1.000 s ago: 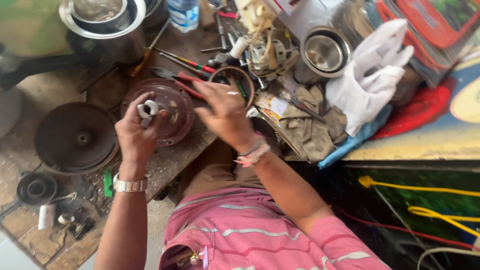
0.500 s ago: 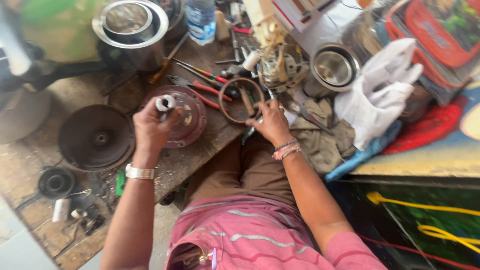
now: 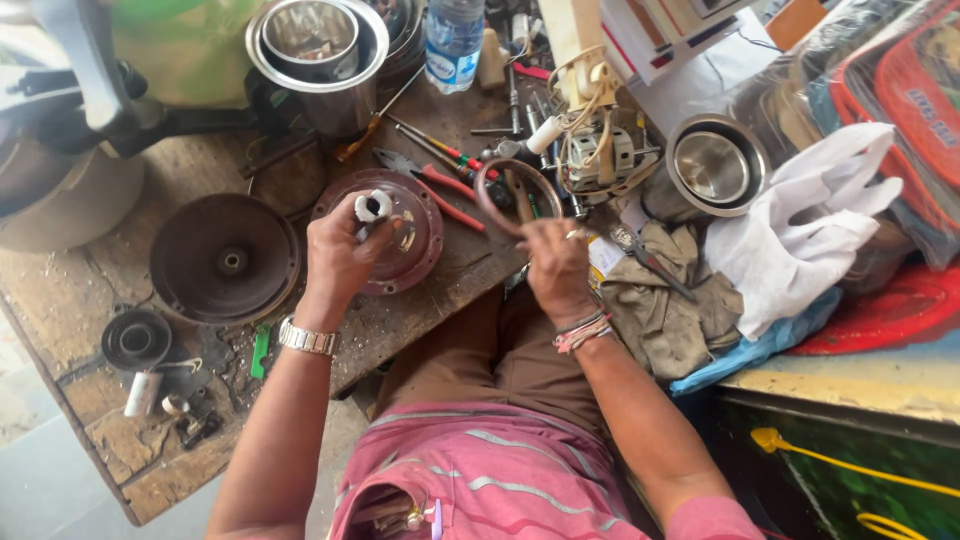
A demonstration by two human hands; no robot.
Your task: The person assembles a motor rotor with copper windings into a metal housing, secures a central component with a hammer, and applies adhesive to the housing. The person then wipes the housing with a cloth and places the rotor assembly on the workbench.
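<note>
Left hand (image 3: 340, 255): closed around a small white cylinder (image 3: 374, 207), gripped over the cover; metal watch on the wrist.
Cylinder: pale, stubby, hollow-looking at the top; lower part hidden by the fingers.
Cover (image 3: 400, 232): round, domed, reddish-brown metal, dusty and scuffed, lying on the bench just beyond the left hand; near edge hidden by that hand.
Right hand (image 3: 556, 262): fingers pinched together on the near edge of the ring (image 3: 518, 196); thread bands on the wrist.
Ring: thin hoop, dull reddish-brown, held tilted above the tools; what lies inside its loop is hard to make out.
Disc (image 3: 226, 259): dark round metal plate with a centre hole, flat on the bench, left of the cover.
Pliers (image 3: 440, 185): red handles, lying between cover and ring.
Bench (image 3: 110, 300): worn wood, cracked and stained; left corner cut off.
Pot (image 3: 318, 55): shiny steel, nested bowls, top cut off.
Rag (image 3: 665, 300): crumpled, grey-brown cloth, right of the right hand.
Bag (image 3: 800, 230): white plastic, creased.
</note>
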